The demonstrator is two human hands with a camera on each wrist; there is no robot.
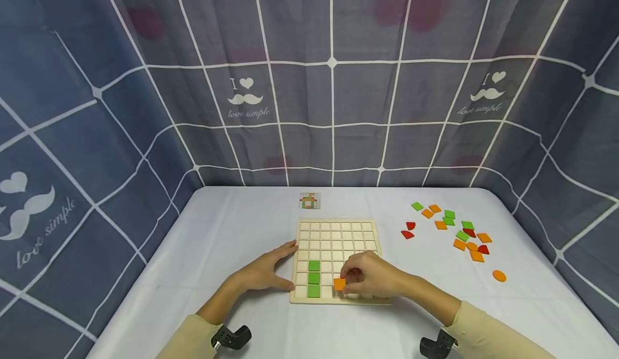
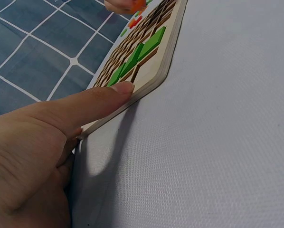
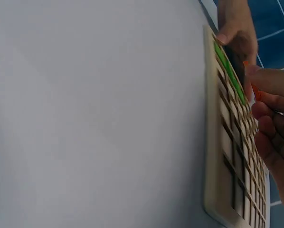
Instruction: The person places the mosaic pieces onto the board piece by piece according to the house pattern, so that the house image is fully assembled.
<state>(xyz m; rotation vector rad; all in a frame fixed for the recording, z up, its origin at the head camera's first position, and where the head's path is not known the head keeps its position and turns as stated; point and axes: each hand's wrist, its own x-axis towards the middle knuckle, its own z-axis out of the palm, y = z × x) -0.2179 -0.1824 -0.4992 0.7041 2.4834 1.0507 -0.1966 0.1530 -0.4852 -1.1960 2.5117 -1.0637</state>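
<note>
A wooden grid board [image 1: 309,236] lies flat on the white table. Three green square tiles [image 1: 314,278] form a column on its left side. My left hand [image 1: 261,270] rests at the board's left edge, its thumb [image 2: 101,100] and fingers spread apart and touching the rim. Over the lower middle of the grid, my right hand [image 1: 374,275] pinches an orange square tile [image 1: 339,284] between thumb and fingers. In the right wrist view that tile [image 3: 256,89] appears edge-on, raised above the board. The cells under the right hand are hidden.
Loose green, orange and red tiles [image 1: 477,256] are scattered on the table to the right, with a round orange piece [image 1: 499,276] nearest. A small pattern card [image 1: 309,200] lies behind the board. A grey-blue checked curtain [image 1: 300,95] surrounds the table's back and sides.
</note>
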